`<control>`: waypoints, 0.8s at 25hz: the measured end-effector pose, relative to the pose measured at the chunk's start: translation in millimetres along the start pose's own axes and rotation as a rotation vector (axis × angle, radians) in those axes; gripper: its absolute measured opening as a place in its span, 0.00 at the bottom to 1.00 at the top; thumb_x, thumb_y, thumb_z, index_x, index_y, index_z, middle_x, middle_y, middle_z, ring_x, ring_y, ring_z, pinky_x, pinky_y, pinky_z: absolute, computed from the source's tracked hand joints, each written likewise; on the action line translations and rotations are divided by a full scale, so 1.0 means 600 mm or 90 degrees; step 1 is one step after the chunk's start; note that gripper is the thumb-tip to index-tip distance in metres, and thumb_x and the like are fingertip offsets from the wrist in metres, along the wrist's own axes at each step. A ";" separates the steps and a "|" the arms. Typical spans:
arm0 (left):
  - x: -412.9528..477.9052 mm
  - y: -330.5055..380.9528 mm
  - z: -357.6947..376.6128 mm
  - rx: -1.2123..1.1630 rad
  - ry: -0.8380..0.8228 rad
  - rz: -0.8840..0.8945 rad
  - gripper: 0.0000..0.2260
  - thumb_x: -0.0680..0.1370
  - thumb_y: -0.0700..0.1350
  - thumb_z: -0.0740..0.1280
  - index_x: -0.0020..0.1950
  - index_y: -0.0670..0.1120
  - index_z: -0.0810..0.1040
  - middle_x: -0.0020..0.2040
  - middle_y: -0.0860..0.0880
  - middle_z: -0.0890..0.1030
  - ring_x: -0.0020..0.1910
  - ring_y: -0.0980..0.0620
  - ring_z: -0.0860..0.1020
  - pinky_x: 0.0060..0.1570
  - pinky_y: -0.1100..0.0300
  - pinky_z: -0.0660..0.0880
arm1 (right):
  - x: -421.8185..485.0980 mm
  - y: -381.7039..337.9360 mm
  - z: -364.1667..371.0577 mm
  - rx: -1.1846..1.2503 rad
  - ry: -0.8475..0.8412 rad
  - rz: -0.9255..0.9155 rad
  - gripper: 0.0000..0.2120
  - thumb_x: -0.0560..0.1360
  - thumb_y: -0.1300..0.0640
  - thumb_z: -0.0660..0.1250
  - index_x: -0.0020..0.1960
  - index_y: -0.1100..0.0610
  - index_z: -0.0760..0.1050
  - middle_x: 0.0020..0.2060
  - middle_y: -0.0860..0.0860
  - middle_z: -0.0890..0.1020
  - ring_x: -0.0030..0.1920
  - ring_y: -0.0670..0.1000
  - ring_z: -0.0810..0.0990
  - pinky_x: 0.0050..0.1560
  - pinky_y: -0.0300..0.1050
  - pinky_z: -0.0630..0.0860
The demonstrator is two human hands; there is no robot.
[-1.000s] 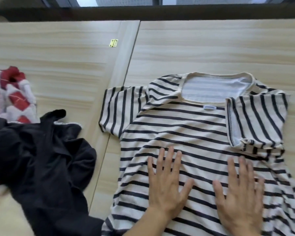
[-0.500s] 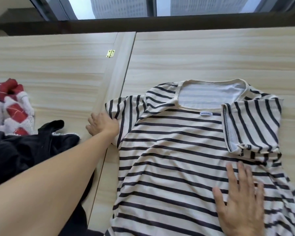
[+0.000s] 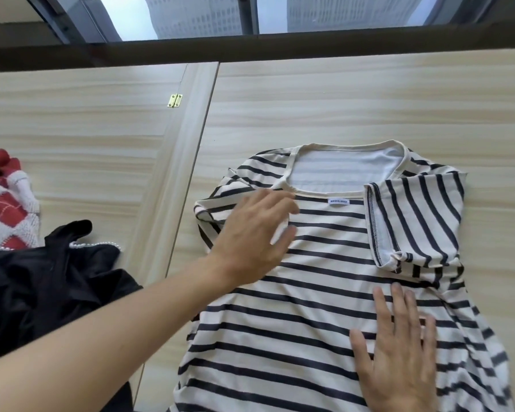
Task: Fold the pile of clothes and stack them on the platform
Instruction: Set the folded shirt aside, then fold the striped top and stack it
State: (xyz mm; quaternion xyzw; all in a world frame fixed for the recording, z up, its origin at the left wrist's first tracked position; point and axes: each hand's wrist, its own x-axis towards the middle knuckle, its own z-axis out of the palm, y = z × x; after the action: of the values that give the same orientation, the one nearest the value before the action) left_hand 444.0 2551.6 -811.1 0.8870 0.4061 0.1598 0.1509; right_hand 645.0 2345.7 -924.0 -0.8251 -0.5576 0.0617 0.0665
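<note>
A cream shirt with dark stripes [image 3: 324, 292] lies flat on the pale wooden platform [image 3: 354, 108], neckline away from me. Its right sleeve [image 3: 414, 221] is folded in over the chest. My left hand [image 3: 253, 242] reaches in from the left and pinches the left sleeve between thumb and fingers, holding it turned in over the shirt's left shoulder. My right hand [image 3: 399, 352] lies flat, fingers spread, pressing on the lower right of the shirt body.
A crumpled black garment [image 3: 42, 292] with a bead trim lies at the left, and a red and white knit [image 3: 6, 203] sits behind it. A raised wooden strip with a brass hinge [image 3: 175, 100] divides the surface. A dark window ledge runs along the far edge.
My left hand left the shirt's middle, took the left sleeve at its outer edge, and has brought it inward over the shoulder. My right hand stays pressed on the shirt.
</note>
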 end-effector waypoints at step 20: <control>0.173 -0.100 -0.004 -0.208 -0.031 -0.392 0.13 0.82 0.41 0.59 0.65 0.46 0.75 0.63 0.43 0.79 0.59 0.45 0.79 0.53 0.53 0.78 | 0.003 0.000 0.008 -0.019 0.046 -0.010 0.37 0.79 0.36 0.45 0.77 0.58 0.66 0.78 0.58 0.64 0.78 0.60 0.62 0.75 0.69 0.58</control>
State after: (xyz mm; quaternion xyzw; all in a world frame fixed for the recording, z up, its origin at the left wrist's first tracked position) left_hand 467.2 2669.3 -816.2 0.6905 0.6199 0.1486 0.3419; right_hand 644.6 2347.6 -928.6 -0.8235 -0.5619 0.0233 0.0749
